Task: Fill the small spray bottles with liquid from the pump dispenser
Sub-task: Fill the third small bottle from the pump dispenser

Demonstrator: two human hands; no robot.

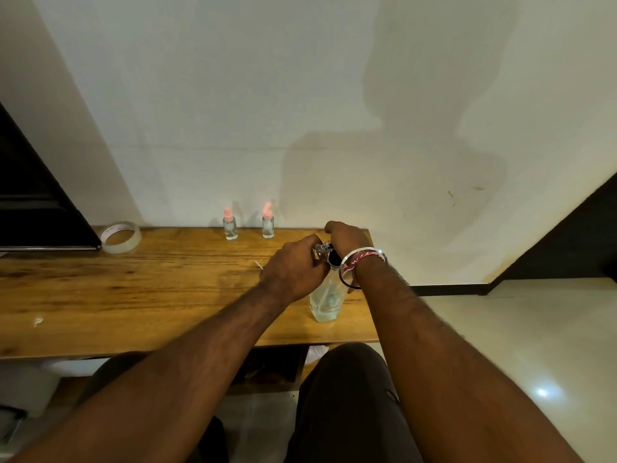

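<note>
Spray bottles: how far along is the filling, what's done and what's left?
Done, it seems: two small spray bottles stand by the wall with pink tops on; their fill level is too small to read. In hand: the left hand holds a small bottle at the pump dispenser while the right hand is on its pump. Left: finishing this fill and fitting its top.

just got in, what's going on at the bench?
A person is working at the pump dispenser near the right end of the wooden table. The left hand holds a small clear bottle up by the dispenser's top, and the right hand is over the pump head. Two small spray bottles with pink tops stand at the back by the wall. A tape roll lies at the left.
</note>
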